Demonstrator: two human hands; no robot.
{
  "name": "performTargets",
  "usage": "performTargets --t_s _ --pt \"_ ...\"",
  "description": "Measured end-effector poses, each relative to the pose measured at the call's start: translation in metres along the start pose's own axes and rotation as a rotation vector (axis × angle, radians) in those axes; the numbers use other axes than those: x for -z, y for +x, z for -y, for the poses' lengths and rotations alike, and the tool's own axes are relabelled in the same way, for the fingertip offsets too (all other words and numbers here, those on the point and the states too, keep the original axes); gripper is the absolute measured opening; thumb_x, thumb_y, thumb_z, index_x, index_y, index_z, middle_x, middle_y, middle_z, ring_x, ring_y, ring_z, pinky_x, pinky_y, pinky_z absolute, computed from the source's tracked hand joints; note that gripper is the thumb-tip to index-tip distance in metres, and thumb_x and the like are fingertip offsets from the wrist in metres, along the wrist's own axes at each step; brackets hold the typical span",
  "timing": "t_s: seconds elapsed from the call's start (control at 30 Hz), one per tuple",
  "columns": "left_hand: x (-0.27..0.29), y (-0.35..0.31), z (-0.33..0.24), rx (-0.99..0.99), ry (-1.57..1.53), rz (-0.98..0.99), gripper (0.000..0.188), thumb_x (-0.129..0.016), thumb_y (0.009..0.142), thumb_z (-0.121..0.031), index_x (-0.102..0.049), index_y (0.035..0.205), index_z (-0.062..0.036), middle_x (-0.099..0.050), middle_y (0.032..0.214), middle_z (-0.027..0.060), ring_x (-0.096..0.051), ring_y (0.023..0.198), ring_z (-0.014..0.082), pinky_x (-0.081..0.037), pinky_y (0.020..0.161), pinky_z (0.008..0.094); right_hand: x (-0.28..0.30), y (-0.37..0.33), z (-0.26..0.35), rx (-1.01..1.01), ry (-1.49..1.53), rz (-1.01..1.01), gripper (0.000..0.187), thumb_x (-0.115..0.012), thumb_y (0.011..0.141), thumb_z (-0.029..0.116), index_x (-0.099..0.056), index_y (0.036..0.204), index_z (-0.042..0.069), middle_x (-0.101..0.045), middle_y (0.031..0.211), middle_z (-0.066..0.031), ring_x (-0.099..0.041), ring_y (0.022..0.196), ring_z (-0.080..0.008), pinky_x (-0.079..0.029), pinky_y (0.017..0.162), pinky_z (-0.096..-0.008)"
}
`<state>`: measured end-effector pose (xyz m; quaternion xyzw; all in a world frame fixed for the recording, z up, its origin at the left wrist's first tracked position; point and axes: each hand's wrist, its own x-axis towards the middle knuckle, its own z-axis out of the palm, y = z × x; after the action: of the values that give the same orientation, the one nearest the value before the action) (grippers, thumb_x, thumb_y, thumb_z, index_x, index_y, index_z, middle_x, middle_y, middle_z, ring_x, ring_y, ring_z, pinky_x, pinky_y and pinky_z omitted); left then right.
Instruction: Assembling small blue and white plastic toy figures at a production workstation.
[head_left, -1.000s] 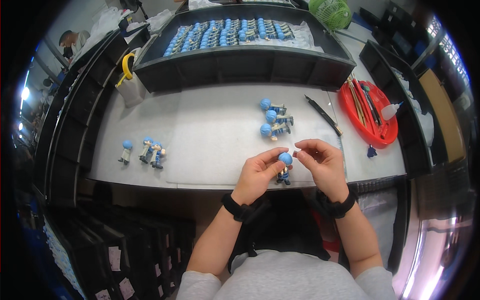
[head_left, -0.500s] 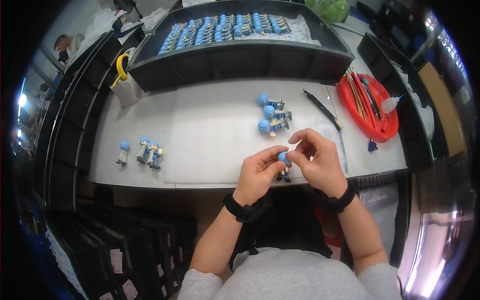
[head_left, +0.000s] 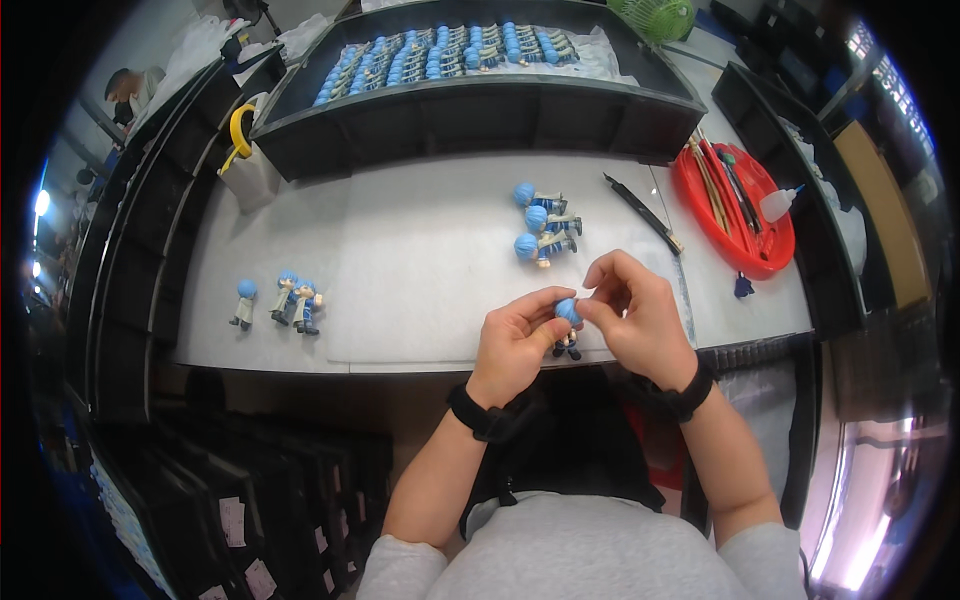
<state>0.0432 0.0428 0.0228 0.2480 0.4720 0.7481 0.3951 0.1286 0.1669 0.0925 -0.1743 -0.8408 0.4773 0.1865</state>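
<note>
A small figurine (head_left: 567, 312) with blue hair and dark shoes is held upright near the table's front edge. My left hand (head_left: 512, 345) is closed on it, thumb and fingers around the head and side. From the other side my right hand (head_left: 638, 318) is closed, with thumb and bent fingertips pressed at the blue head; whether a tiny part sits between them is hidden. Beyond my hands lies a group of similar figurines (head_left: 540, 220) on their sides. Further left are more of them, a single figurine (head_left: 243, 304) and a close pair (head_left: 297, 303).
A large black tray (head_left: 480, 115) with rows of figurines stands at the back. On the right are a black craft knife (head_left: 643, 213), a red tray (head_left: 690, 215) of brushes and a small bottle (head_left: 778, 205), and a small dark blue piece (head_left: 743, 286). A holder (head_left: 250, 182) stands back left.
Both hands stay at the figurine, with only a slight shift of the right fingers and wrist. The whole view has moved a little; the other things lie as before.
</note>
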Motion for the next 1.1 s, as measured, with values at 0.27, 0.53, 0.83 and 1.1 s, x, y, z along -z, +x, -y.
performTargets --t_s 0.27,0.53,0.83,1.1 --pt "0.004 -0.002 0.0 0.006 0.018 0.0 0.031 -0.055 0.083 0.005 -0.052 0.114 0.0061 -0.061 0.1 0.013 -0.061 0.09 0.0191 -0.049 0.081 0.0276 0.039 0.028 -0.003 -0.014 -0.22 -0.121 0.017 -0.066 0.07 -0.001 -0.056 0.085 -0.001 -0.059 0.064 -0.0079 -0.056 0.057 -0.0125 -0.044 0.054 -0.0247" --pt "0.003 -0.001 -0.001 0.007 -0.029 0.023 0.031 -0.057 0.084 0.002 -0.052 0.114 0.0046 -0.06 0.102 0.0141 -0.061 0.092 0.02 -0.049 0.083 0.0288 0.06 0.076 -0.048 -0.243 -0.38 0.16 0.02 -0.067 0.07 0.003 -0.06 0.087 -0.005 -0.062 0.073 -0.0122 -0.061 0.069 -0.0193 -0.048 0.064 -0.0287" --pt "0.007 -0.002 -0.001 0.012 -0.044 0.018 0.032 -0.056 0.084 0.002 -0.051 0.115 0.0046 -0.06 0.103 0.0143 -0.061 0.094 0.0206 -0.048 0.084 0.0295 0.027 0.021 -0.02 0.016 -0.192 0.047 0.016 -0.063 0.074 0.005 -0.063 0.088 0.0 -0.062 0.075 -0.0085 -0.056 0.066 -0.0171 -0.045 0.063 -0.0287" --pt "0.004 -0.002 -0.001 0.005 0.002 0.031 0.033 -0.057 0.082 0.004 -0.052 0.115 0.0045 -0.06 0.104 0.0144 -0.061 0.094 0.021 -0.049 0.084 0.0295 0.043 0.048 -0.056 0.033 -0.685 0.09 0.012 -0.06 0.072 0.001 -0.065 0.084 0.001 -0.06 0.083 -0.017 -0.058 0.08 -0.0332 -0.046 0.074 -0.0371"
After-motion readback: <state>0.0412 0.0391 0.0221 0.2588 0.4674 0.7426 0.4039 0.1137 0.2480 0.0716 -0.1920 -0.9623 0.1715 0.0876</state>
